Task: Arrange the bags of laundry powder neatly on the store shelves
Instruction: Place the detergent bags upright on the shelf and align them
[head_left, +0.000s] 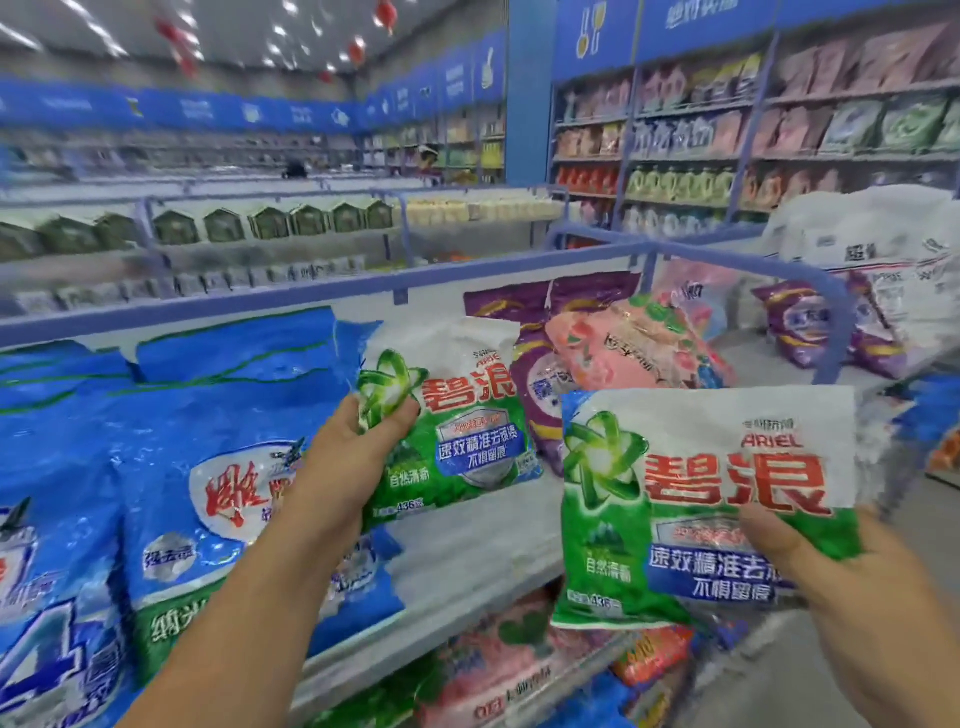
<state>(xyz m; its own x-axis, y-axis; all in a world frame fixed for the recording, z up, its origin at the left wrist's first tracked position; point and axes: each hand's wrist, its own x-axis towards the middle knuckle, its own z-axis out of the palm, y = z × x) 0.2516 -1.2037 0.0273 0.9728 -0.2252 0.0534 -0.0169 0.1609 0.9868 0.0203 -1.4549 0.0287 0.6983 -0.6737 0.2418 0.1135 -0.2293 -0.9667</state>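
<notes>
Ariel bags (457, 415) (706, 499) gripped, one in each of both hands (358, 441) (810, 545).

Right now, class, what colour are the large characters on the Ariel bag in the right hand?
Red, on the white-and-green Ariel bag gripped by the right hand; head view.

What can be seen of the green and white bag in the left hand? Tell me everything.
The green-and-white bag is a glossy, crinkled plastic pouch with a green swirl logo, red characters and a blue label band. The left hand pinches its upper left corner, holding it upright, slightly tilted, over the white shelf beside blue bags.
</notes>
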